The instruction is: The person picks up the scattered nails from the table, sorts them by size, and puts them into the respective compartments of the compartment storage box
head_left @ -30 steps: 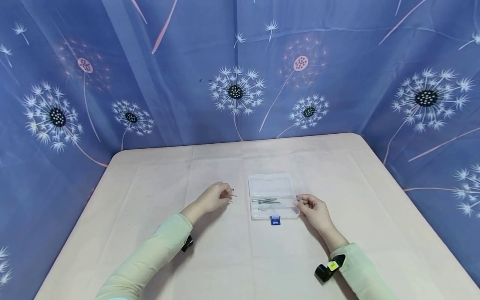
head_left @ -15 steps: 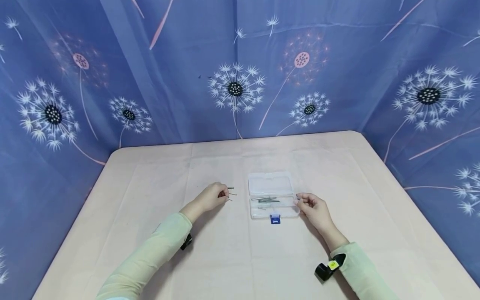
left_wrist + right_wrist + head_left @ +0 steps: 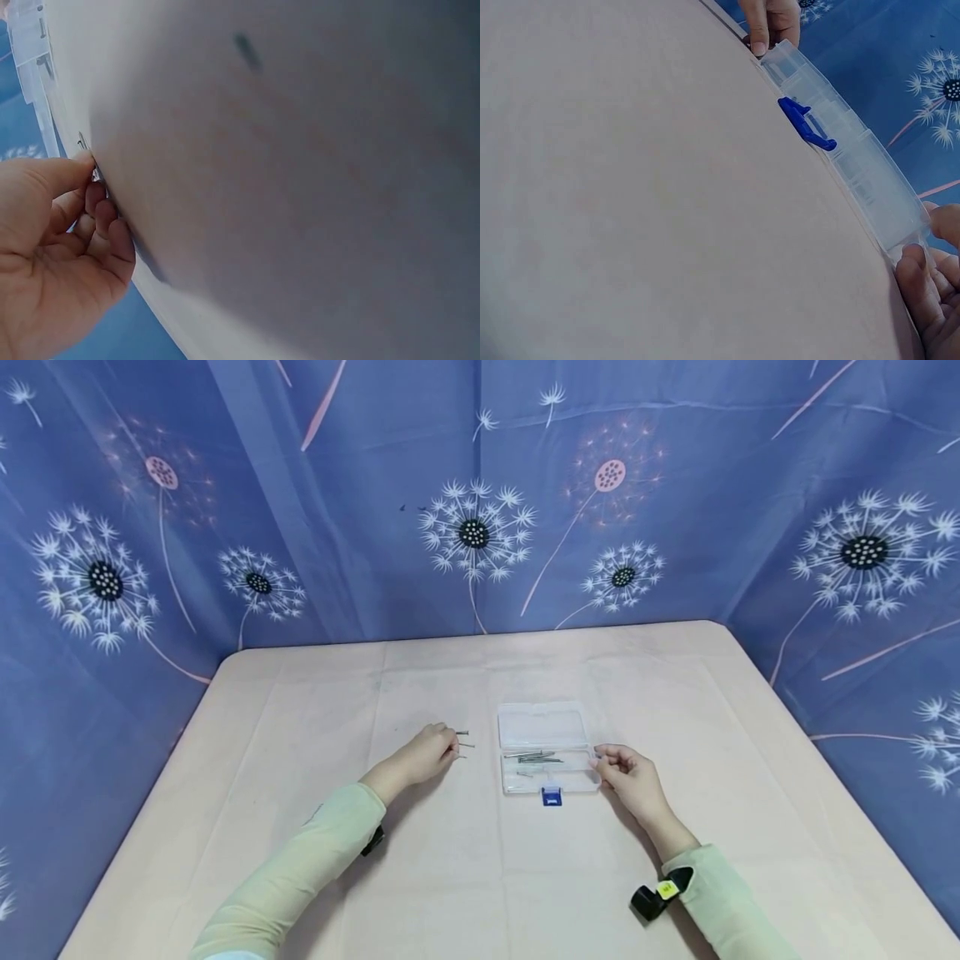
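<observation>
A small clear plastic box (image 3: 546, 727) lies open at the middle of the table, with its lid folded back and a blue latch (image 3: 551, 796) at its near side. Several nails (image 3: 534, 757) lie inside it. My left hand (image 3: 429, 753) rests on the cloth to the left of the box, fingers curled, pinching a few nails (image 3: 462, 739) that stick out toward the box. The left wrist view shows those fingertips (image 3: 96, 196) closed on a nail (image 3: 82, 142). My right hand (image 3: 624, 772) holds the box's right end; its fingers (image 3: 922, 281) sit against the box (image 3: 855, 161).
A pale pink cloth covers the table (image 3: 480, 877). Blue dandelion-print fabric (image 3: 480, 485) hangs round the back and both sides. Pale green sleeves and black wrist cameras (image 3: 652, 899) are on both arms.
Both hands stay where they were. Only the head view has shifted slightly.
</observation>
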{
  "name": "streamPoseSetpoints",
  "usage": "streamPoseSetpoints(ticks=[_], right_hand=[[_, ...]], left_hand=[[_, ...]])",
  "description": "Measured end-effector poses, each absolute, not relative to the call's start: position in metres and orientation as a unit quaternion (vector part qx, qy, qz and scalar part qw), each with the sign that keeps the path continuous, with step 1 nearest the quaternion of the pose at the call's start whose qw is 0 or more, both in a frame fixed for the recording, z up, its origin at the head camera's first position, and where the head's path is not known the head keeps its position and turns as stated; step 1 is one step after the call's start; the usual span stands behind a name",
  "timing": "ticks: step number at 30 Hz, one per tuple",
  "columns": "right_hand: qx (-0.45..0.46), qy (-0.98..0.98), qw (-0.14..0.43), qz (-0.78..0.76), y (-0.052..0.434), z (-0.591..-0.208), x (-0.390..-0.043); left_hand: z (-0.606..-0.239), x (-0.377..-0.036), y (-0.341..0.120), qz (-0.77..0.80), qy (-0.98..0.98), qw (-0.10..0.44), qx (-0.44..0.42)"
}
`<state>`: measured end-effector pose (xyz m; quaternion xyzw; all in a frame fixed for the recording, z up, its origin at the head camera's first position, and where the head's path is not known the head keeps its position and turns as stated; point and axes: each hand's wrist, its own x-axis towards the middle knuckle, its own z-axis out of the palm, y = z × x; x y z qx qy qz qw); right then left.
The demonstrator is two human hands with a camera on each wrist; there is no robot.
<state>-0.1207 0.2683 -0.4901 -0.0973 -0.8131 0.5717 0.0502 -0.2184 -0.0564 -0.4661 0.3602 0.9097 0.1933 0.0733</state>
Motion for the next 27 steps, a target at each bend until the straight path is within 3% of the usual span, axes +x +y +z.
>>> streamPoseSetpoints(ticks=[18,27], right_hand=[[-0.108,-0.805,0.041,0.582,0.268,-0.493,-0.118],[-0.104,-0.805,0.044,0.582,0.269,-0.491,-0.119]], left_hand=[[-0.460,-0.216,-0.059,0.324,0.892,0.115,0.293],[-0.459,-0.205,-0.051,0.435,0.851,0.110,0.273]])
